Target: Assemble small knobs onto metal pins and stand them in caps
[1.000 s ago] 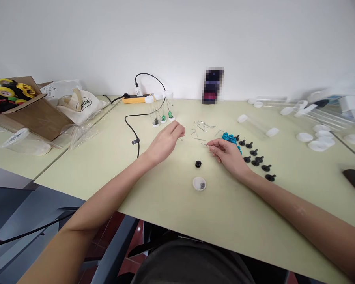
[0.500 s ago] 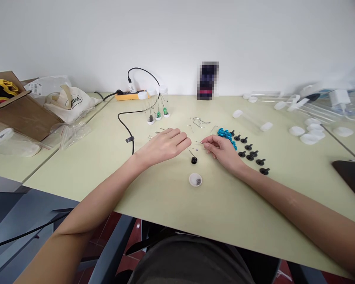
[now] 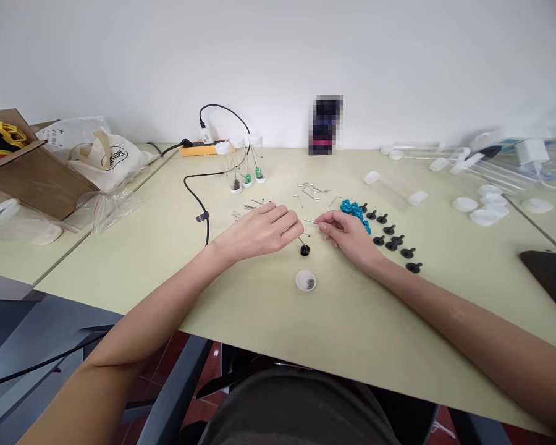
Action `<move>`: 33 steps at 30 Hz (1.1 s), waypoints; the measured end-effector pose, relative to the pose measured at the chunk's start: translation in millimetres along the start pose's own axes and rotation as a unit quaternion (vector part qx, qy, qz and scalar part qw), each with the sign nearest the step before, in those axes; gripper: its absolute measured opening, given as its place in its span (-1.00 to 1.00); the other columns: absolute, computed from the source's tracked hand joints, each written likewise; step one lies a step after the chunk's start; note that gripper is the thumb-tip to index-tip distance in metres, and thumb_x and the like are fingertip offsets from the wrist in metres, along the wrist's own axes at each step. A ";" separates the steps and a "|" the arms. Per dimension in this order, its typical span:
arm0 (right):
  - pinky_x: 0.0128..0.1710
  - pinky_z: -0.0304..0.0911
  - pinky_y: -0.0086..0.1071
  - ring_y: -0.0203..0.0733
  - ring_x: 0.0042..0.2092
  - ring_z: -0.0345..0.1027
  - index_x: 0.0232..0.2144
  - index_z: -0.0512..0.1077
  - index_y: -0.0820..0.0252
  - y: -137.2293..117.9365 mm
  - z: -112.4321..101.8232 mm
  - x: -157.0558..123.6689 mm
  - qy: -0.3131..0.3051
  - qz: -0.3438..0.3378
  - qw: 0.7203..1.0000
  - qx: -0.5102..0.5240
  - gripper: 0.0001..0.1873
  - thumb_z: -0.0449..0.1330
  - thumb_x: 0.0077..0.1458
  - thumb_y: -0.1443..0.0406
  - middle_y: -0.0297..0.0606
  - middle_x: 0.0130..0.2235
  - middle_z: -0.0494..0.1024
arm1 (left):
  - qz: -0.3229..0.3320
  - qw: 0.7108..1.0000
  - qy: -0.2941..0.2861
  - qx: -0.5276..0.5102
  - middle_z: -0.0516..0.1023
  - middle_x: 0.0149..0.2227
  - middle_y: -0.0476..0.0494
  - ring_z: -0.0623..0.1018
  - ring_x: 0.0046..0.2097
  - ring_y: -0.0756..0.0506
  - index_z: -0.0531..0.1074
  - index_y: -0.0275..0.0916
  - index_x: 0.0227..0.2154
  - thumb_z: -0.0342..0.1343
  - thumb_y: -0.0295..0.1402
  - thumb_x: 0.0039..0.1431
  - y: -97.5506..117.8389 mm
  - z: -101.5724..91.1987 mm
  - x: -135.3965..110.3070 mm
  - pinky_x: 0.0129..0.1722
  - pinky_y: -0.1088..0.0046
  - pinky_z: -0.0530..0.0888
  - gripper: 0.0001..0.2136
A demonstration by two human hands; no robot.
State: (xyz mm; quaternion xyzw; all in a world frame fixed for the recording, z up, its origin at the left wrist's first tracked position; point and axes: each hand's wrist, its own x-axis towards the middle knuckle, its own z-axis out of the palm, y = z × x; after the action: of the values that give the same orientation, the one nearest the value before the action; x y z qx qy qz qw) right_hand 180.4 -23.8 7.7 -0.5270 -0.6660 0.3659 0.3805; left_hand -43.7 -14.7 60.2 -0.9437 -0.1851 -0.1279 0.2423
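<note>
Green-yellow table held many small parts. The person's right hand lay on the table. Its grip was closed on a thin metal pin, pinched between thumb and finger and pointing left. The left hand rested just beside it with the fingers curled. Its fingertips were right at the top of a thin stem that stuck up, tilted, from a black knob. It was too small to tell if that grip pinched the stem or only touched it. A white cap with tiny dark bits inside sat near the knob, closer to the person. Blue beads and a row of spare knobs lay by the right hand. Loose pins lay farther back, and a black cable curved off to the left.
</note>
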 end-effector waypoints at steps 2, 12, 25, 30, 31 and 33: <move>-0.51 0.11 -0.46 -0.37 -0.52 0.14 -0.29 0.39 0.21 -0.1 -0.2 0.2 0.000 -0.004 1.000 -0.008 -0.77 0.04 0.05 0.22 -0.32 -0.46 0.39 | 0.017 0.999 0.002 0.037 0.34 -0.34 -0.14 0.35 -0.32 -0.04 0.23 -0.23 -0.27 -0.31 -0.52 0.23 3.5 0.1 1.1 -0.33 0.37 0.27 -0.78; -0.46 0.11 -0.41 -0.34 -0.48 0.18 -0.30 0.44 0.20 0.7 -0.2 0.2 0.009 -0.029 0.999 -0.033 -0.75 0.02 0.06 0.23 -0.28 -0.37 0.46 | 0.063 0.991 0.090 0.080 0.37 -0.35 -0.14 0.35 -0.36 -0.02 0.27 -0.28 -0.29 -0.21 -0.57 0.19 15.3 6.2 7.6 -0.37 0.41 0.26 -0.83; -0.37 0.18 -0.37 -0.23 -0.35 0.29 -0.30 0.43 0.22 0.0 -0.2 0.8 0.008 -0.039 0.998 -0.038 -0.75 0.02 0.04 0.25 -0.24 -0.31 0.50 | 0.078 0.990 0.115 0.037 0.36 -0.38 -0.12 0.37 -0.33 -0.03 0.29 -0.29 -0.35 -0.21 -0.56 0.20 27.8 0.3 22.1 -0.34 0.39 0.23 -0.82; -0.33 0.20 -0.39 -0.22 -0.32 0.32 -0.34 0.44 0.24 -3.3 -0.5 0.0 0.006 -0.051 0.999 -0.019 -0.78 0.03 -0.04 0.33 -0.26 -0.33 0.50 | 0.046 0.992 0.118 -0.011 0.38 -0.35 -0.15 0.36 -0.26 -0.05 0.28 -0.29 -0.35 -0.25 -0.58 0.20 31.0 1.6 29.7 -0.30 0.37 0.24 -0.79; -0.32 0.20 -0.39 -0.22 -0.31 0.32 -0.34 0.43 0.25 -3.9 -0.6 -0.2 0.005 -0.052 0.999 -0.014 -0.77 0.03 -0.05 0.34 -0.27 -0.34 0.49 | 0.044 0.992 0.118 -0.017 0.38 -0.34 -0.16 0.36 -0.25 -0.05 0.28 -0.29 -0.35 -0.25 -0.58 0.20 31.4 1.9 31.1 -0.29 0.37 0.24 -0.79; -0.30 0.20 -0.38 -0.22 -0.29 0.31 -0.32 0.43 0.26 -4.6 -0.8 -0.7 0.000 -0.053 0.999 -0.005 -0.75 0.02 -0.06 0.35 -0.26 -0.33 0.48 | 0.039 0.992 0.119 -0.026 0.39 -0.32 -0.16 0.36 -0.24 -0.06 0.29 -0.29 -0.35 -0.25 -0.59 0.19 32.5 2.1 33.5 -0.28 0.38 0.24 -0.79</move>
State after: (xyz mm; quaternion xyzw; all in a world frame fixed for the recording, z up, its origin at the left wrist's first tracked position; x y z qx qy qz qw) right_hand 179.3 -25.2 12.0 -0.4931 -0.6948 0.3420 0.3965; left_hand 0.1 -30.5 56.2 -0.9344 -0.1149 -0.2344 0.2423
